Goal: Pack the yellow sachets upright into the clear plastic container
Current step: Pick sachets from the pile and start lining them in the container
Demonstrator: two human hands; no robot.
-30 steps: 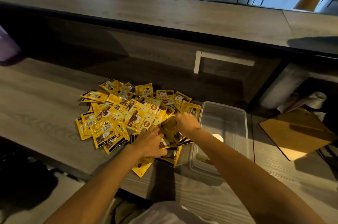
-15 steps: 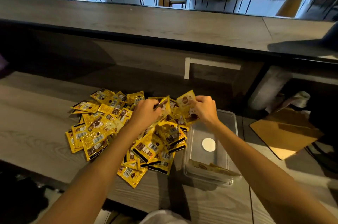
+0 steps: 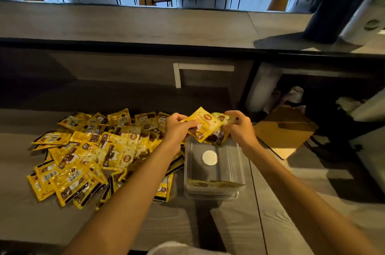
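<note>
A loose pile of yellow sachets (image 3: 87, 154) lies on the grey wooden counter, left of centre. Right of it stands the clear plastic container (image 3: 233, 171), with a white round sticker on its floor and a few sachets (image 3: 214, 184) upright against its near wall. My left hand (image 3: 177, 127) and my right hand (image 3: 239, 127) are both shut on a small bunch of held sachets (image 3: 206, 125), which hangs over the container's far end. How many sachets the bunch holds is unclear.
A brown board (image 3: 285, 129) lies on the counter right of the container. A raised counter ledge (image 3: 145, 25) runs across behind. White crumpled cloth (image 3: 295, 94) sits in the dark recess at the back right. A dark stand (image 3: 333, 4) rests on the ledge at the right.
Both hands came up off the pile with sachets and moved right. They have drawn together and now hold one bunch over the container's far end.
</note>
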